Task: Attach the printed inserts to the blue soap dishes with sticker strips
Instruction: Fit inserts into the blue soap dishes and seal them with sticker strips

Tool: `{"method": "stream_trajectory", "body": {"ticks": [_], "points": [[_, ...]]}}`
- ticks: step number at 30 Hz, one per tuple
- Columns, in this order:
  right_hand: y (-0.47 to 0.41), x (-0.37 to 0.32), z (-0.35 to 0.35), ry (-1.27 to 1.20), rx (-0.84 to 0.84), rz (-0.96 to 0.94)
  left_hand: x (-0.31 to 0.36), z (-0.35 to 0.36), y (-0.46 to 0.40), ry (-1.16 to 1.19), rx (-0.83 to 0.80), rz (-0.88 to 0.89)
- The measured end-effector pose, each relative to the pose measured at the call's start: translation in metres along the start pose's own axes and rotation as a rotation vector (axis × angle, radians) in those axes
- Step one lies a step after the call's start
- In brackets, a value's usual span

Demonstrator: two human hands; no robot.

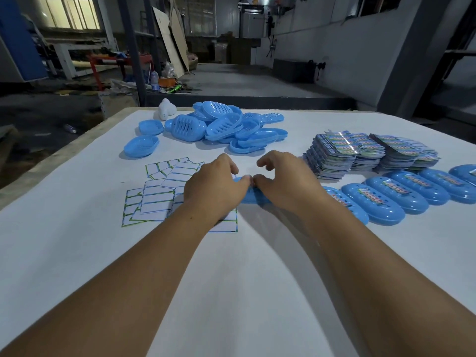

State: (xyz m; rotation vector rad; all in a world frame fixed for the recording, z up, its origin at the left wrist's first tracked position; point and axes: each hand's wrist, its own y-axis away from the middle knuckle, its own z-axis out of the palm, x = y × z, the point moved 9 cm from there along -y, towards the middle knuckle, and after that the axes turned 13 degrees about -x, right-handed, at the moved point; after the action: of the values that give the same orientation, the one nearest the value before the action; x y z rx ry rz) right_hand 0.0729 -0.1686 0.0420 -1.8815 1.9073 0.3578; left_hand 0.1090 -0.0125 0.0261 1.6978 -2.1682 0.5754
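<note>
Head view shows left hand (215, 185) and right hand (282, 182) meeting fingertip to fingertip, each grip pressed on one blue soap dish (253, 195) mid-counter (231, 279), seemingly smoothing its insert; next likely needs setting it beside the finished row (401, 197).

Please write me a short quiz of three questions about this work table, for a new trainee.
1. True or false: the row of finished blue plastic soap dishes with inserts lies on the person's right side.
2. What lies under the left hand? A) white sticker strip sheets B) stacks of printed paper inserts C) a cardboard box
3. Fill in: both hands meet over one blue ____ on the white table.

Key
1. True.
2. A; the stacks of inserts lie beyond the right hand.
3. Soap dish; the heap of unfinished blue dishes lies farther away.
</note>
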Motion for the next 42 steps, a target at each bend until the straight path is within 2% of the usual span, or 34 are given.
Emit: {"method": "stream_trajectory", "body": {"ticks": [3,7,12,16,22,33,42], "points": [[0.005,-0.012,0.013,-0.022,-0.121,-0.103,-0.007,-0.004,-0.001,0.111,0.024,0.005],[0.011,-0.017,0.026,0.036,-0.234,-0.124,-0.012,-0.005,-0.001,0.123,0.027,0.014],[0.018,-0.014,0.019,0.283,-0.105,-0.035,-0.01,0.003,-0.001,0.033,-0.004,0.003],[0.038,-0.003,-0.007,0.324,0.067,0.103,-0.012,0.004,-0.001,0.024,-0.008,-0.005],[0.071,0.019,-0.004,0.37,0.007,0.277,-0.011,0.009,-0.003,0.005,-0.054,-0.012],[0.082,0.028,-0.019,0.271,0.136,0.292,-0.012,0.011,-0.005,-0.001,-0.06,-0.001],[0.082,0.066,-0.04,0.288,0.177,0.411,-0.013,0.011,-0.004,-0.01,-0.075,-0.012]]}}
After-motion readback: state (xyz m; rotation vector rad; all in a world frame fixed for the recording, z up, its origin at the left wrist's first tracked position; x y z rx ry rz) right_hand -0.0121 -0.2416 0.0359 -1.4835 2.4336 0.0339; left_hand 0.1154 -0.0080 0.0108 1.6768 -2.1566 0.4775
